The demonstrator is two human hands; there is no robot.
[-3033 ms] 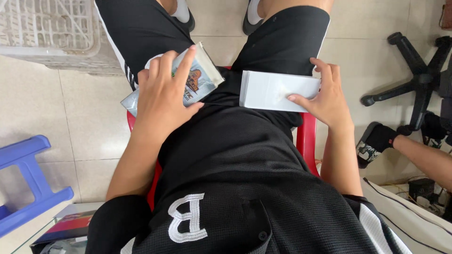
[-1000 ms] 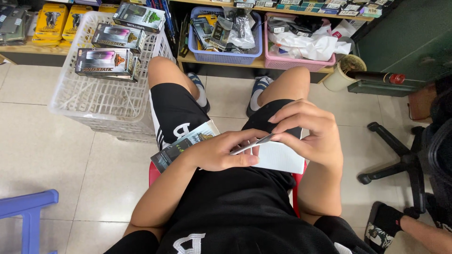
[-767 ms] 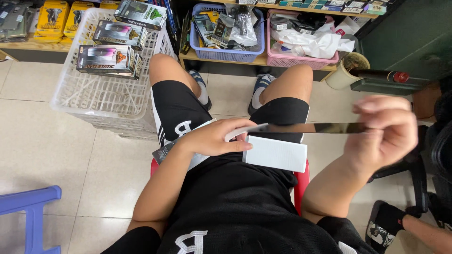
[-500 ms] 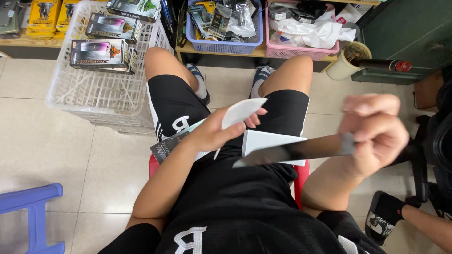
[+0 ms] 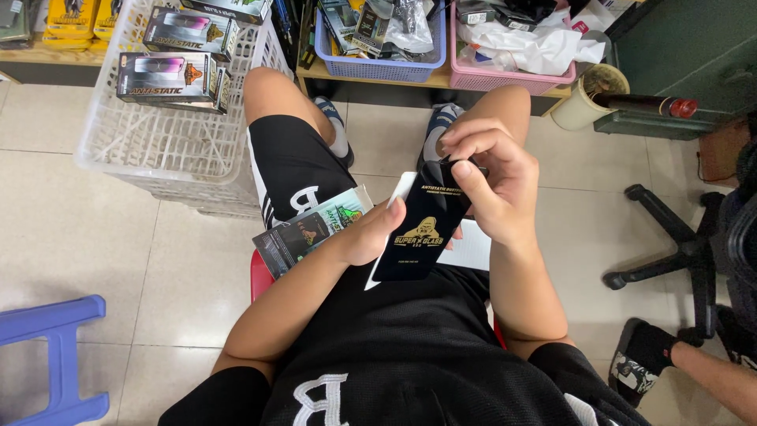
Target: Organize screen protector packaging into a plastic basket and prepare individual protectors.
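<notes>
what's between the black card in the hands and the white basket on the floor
In the head view, the person's left thigh in black shorts lies between the black card and the white basket, with a dark printed packet resting on it.

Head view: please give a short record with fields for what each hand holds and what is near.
left hand: supports the black flat sleeve from the left side
right hand: fingers pinch the sleeve's top end
white sleeve: behind the black one, partly hidden
printed package: lies on the left thigh
white basket: on the floor, boxes inside
blue stool: lower left
another person's leg: lower right
</notes>
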